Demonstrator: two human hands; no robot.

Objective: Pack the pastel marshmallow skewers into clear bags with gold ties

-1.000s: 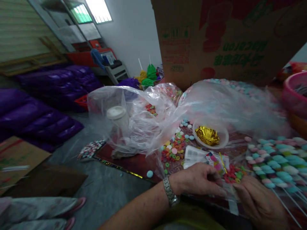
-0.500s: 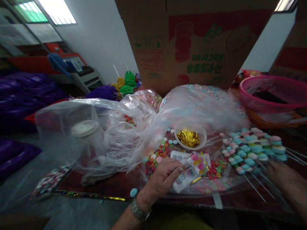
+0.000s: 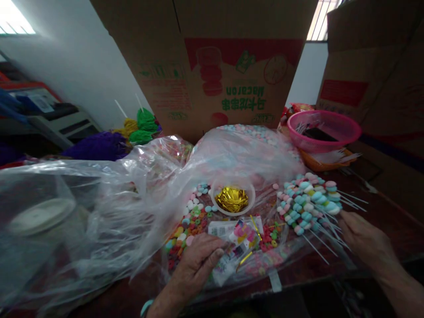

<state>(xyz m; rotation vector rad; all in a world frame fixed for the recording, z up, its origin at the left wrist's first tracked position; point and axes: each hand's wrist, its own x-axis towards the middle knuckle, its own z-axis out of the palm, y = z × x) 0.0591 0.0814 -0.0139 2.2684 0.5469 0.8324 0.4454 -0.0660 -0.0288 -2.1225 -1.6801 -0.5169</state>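
**Hands on the packets and the skewer sticks**

My left hand lies flat, fingers loose, on the small printed plastic packets just in front of the little white bowl of gold foil ties; I judge it presses them so they do not slide. My right hand, to the right of the bowl, touches the thin stick ends of the pastel candy skewers; whether it grips one I cannot tell. I count one bowl and many skewers, too crowded to count. Loose coloured ring candies lie left of the bowl on the counter.
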